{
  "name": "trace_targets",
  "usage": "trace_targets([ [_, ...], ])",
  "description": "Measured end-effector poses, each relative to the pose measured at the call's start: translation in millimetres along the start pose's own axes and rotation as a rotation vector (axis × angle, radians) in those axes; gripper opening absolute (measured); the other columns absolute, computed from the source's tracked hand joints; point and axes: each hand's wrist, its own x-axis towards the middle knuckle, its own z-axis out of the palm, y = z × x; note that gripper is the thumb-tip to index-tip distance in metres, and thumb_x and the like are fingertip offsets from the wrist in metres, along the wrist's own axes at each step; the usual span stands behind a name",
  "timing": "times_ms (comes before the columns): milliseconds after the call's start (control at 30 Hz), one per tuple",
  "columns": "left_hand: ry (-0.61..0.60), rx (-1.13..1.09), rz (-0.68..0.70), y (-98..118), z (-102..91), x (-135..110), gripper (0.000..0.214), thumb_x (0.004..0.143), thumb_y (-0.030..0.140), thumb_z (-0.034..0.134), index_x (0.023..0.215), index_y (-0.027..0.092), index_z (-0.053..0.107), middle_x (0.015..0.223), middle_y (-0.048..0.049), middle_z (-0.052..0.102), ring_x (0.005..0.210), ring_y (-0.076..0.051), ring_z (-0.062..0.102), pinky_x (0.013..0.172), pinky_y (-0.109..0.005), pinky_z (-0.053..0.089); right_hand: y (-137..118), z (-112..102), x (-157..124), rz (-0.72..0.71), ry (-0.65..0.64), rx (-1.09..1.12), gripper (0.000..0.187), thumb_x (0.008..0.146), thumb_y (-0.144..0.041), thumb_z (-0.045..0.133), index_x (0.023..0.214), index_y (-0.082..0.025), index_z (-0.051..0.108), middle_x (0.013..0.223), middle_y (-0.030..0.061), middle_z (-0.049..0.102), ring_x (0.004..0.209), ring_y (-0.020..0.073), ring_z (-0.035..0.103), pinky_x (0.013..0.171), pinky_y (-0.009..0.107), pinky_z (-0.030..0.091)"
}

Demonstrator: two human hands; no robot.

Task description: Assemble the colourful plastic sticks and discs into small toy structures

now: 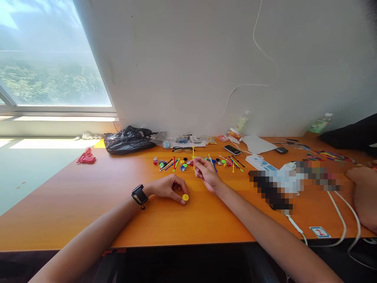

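Note:
My left hand (171, 187), a black watch (139, 195) on its wrist, rests on the orange table. Its thumb and fingers pinch a small yellow round disc (185, 197) at the tabletop. Farther right and higher, my right hand (206, 172) holds a thin yellow plastic stick (193, 155) upright between thumb and fingers. Behind both hands lie loose plastic parts: coloured sticks (169, 164), a blue cup-shaped piece (183, 168) and small discs. More sticks (235, 162) lie to the right of my right hand, including a short yellow one (233, 168).
A red toy gun (87, 156) lies left, near a black plastic bag (129, 140). Glasses (183, 149) sit behind the parts. On the right are a black device (232, 149), a white power strip (262, 164), cables (338, 208) and another person's arm (363, 192).

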Motion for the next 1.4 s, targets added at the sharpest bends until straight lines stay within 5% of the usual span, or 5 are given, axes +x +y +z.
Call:
trace_targets([
  [300, 0.317, -0.499, -0.077, -7.3, -0.8, 2.0, 0.038, 0.069, 0.030, 0.096, 0.096, 0.015, 0.074, 0.083, -0.0019, 0.073, 0.070, -0.012, 0.063, 0.067, -0.023, 0.047, 2.2, 6.1, -5.0, 0.005, -0.037, -0.172, 0.039, 0.078, -0.051, 0.081, 0.096, -0.021, 0.064, 0.087, 0.0002, 0.069, 0.052, 0.0092, 0.051, 0.053, 0.027, 0.040],
  [733, 0.516, -1.017, 0.124, -24.8, -28.7, -6.3, 0.033, 0.085, 0.029, 0.087, 0.114, 0.018, 0.077, 0.103, -0.0057, 0.068, 0.087, -0.013, 0.064, 0.079, -0.025, 0.051, 3.7, 5.6, -4.6, 0.090, -0.026, -0.032, 0.043, 0.080, -0.055, 0.080, 0.086, -0.023, 0.052, 0.067, -0.0093, 0.037, 0.050, 0.0060, 0.027, 0.049, 0.024, 0.015],
  [900, 0.538, -1.063, 0.131, -25.1, -31.4, -4.3, 0.029, 0.088, 0.031, 0.084, 0.111, 0.018, 0.074, 0.087, -0.0014, 0.063, 0.088, -0.014, 0.067, 0.078, -0.025, 0.052, 2.3, 6.8, -4.7, 0.059, 0.016, -0.039, 0.044, 0.080, -0.058, 0.080, 0.092, -0.025, 0.053, 0.068, -0.0095, 0.041, 0.048, 0.0058, 0.025, 0.049, 0.025, 0.014],
  [1133, 0.583, -1.235, 0.206, -16.0, -37.5, -6.0, 0.023, 0.099, 0.040, 0.071, 0.098, 0.016, 0.072, 0.080, 0.0007, 0.064, 0.077, -0.012, 0.066, 0.103, -0.037, 0.054, 2.7, 7.0, -6.4, 0.069, -0.016, -0.070, 0.045, 0.082, -0.063, 0.077, 0.094, -0.026, 0.056, 0.064, -0.0105, 0.034, 0.047, 0.0058, 0.022, 0.049, 0.024, 0.010],
  [1400, 0.512, -1.092, 0.127, -18.4, -37.8, -13.1, 0.031, 0.084, 0.019, 0.082, 0.113, 0.011, 0.076, 0.106, -0.0103, 0.076, 0.092, -0.017, 0.072, 0.090, -0.029, 0.055, 7.9, 6.7, -6.8, 0.092, -0.051, -0.096, 0.045, 0.084, -0.064, 0.075, 0.099, -0.024, 0.063, 0.067, -0.0091, 0.033, 0.048, 0.0055, 0.024, 0.049, 0.024, 0.012],
])
